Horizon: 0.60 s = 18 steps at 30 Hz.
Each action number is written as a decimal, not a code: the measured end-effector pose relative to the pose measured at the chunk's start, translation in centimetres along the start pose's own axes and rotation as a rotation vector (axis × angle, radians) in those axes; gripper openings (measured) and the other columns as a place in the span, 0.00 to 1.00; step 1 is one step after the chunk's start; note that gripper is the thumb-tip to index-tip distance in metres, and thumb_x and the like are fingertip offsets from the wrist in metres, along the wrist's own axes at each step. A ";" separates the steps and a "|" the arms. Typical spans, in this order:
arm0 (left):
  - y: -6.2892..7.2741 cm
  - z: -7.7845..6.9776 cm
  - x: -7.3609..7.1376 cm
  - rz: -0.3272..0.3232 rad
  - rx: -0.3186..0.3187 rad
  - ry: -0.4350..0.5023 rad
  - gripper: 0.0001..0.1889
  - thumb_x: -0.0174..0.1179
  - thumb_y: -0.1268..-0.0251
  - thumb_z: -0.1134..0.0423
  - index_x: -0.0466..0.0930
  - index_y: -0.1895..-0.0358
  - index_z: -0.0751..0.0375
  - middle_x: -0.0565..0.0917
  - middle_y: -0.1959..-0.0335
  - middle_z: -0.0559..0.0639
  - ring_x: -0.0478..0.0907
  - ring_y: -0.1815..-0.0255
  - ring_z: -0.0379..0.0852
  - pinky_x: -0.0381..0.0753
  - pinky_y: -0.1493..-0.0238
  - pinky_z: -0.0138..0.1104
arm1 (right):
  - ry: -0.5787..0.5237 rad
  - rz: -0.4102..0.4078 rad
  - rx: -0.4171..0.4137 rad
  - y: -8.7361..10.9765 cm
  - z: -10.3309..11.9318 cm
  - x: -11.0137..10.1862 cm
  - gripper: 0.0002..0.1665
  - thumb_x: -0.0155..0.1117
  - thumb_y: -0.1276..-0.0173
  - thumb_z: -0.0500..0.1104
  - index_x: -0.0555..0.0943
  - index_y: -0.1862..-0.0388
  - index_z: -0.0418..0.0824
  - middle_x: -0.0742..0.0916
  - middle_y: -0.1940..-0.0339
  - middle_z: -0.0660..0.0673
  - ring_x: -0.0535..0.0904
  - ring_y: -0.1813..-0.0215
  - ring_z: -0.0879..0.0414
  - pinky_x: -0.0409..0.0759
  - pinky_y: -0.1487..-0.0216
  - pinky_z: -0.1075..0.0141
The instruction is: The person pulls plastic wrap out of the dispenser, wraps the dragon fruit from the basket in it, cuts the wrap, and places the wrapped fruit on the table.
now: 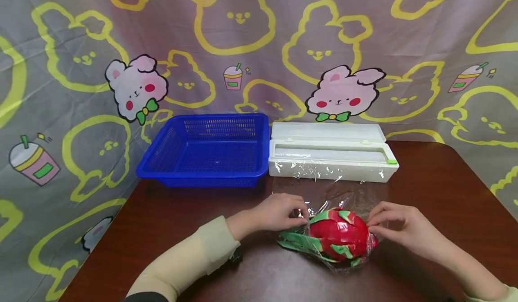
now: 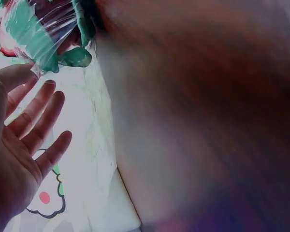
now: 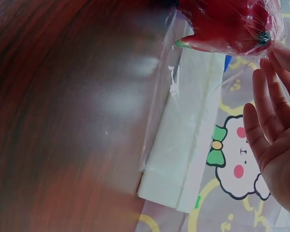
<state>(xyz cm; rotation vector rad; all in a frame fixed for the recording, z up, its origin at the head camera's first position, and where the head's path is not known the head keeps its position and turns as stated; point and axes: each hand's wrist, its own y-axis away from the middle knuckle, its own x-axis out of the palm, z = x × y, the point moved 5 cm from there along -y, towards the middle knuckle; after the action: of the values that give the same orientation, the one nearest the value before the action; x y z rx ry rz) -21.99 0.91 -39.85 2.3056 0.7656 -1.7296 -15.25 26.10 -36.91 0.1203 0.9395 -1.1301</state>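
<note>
A red dragon fruit (image 1: 339,233) with green scales lies on its side near the table's front, with clear cling film (image 1: 344,202) over and around it. From the left, my left hand (image 1: 278,213) pinches the film beside the fruit's green leaves, thumb against index finger. In the left wrist view its other fingers spread loosely. At the fruit's red right end, my right hand (image 1: 410,230) pinches film between thumb and forefinger. The right wrist view shows film drawn tight round that end. Film also stretches back toward a white cling film dispenser box (image 1: 332,172).
Behind the fruit, the dispenser box stands with its lid (image 1: 328,132) raised, a film roll (image 1: 329,154) inside and a green slider (image 1: 391,161) at its right. A blue plastic basket (image 1: 202,176) touches its left side. A patterned curtain (image 1: 267,36) hangs behind the brown table (image 1: 441,180).
</note>
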 end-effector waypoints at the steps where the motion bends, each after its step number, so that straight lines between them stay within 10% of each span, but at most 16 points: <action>1: -0.1 0.1 0.1 0.002 -0.015 0.004 0.02 0.66 0.38 0.55 0.84 0.64 0.45 0.77 0.68 0.33 0.71 0.69 0.26 0.69 0.66 0.22 | 0.002 -0.003 0.003 0.0 0.0 0.0 0.20 0.78 0.52 0.31 0.87 0.65 0.53 0.85 0.64 0.55 0.79 0.63 0.63 0.80 0.71 0.69; 11: -0.6 0.3 0.3 0.020 -0.101 -0.017 0.13 0.72 0.48 0.51 0.74 0.73 0.44 0.72 0.75 0.30 0.69 0.73 0.28 0.66 0.72 0.24 | -0.010 -0.011 0.068 0.4 -0.9 0.2 0.17 0.77 0.49 0.33 0.87 0.65 0.53 0.85 0.63 0.52 0.78 0.62 0.63 0.81 0.70 0.67; 18: 0.1 1.2 -1.0 -0.008 -0.128 0.120 0.11 0.72 0.45 0.52 0.80 0.67 0.49 0.80 0.70 0.36 0.75 0.69 0.31 0.70 0.66 0.23 | 0.068 -0.091 -0.028 1.2 -0.3 -0.4 0.25 0.78 0.55 0.27 0.87 0.61 0.51 0.84 0.62 0.55 0.78 0.61 0.65 0.79 0.66 0.74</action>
<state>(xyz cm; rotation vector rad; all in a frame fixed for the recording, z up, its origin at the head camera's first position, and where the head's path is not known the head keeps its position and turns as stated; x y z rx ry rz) -23.18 0.04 -39.31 2.3392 0.8800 -1.5083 -14.54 27.15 -37.24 0.0947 1.0296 -1.2026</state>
